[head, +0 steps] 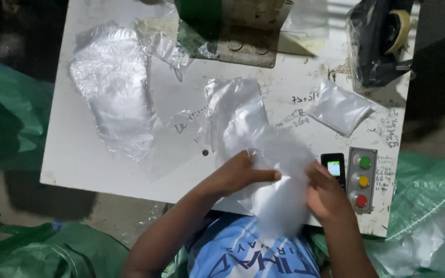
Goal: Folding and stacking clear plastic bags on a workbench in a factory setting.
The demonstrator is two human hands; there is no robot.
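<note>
So, bag: clear floppy plastic bag, near table edge
Hands: left hand and right hand both pinching it
Done: flat stack of clear bags far left, filled white packet far right

Between both grips, the bag is thin, glossy, crinkled clear plastic. Beyond it, the table is matt white, scuffed and scribbled; the switch box just right looks grey metal.

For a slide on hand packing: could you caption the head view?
Left hand and right hand hold a clear plastic bag over a white worktable, beside a three-button control box.
</note>
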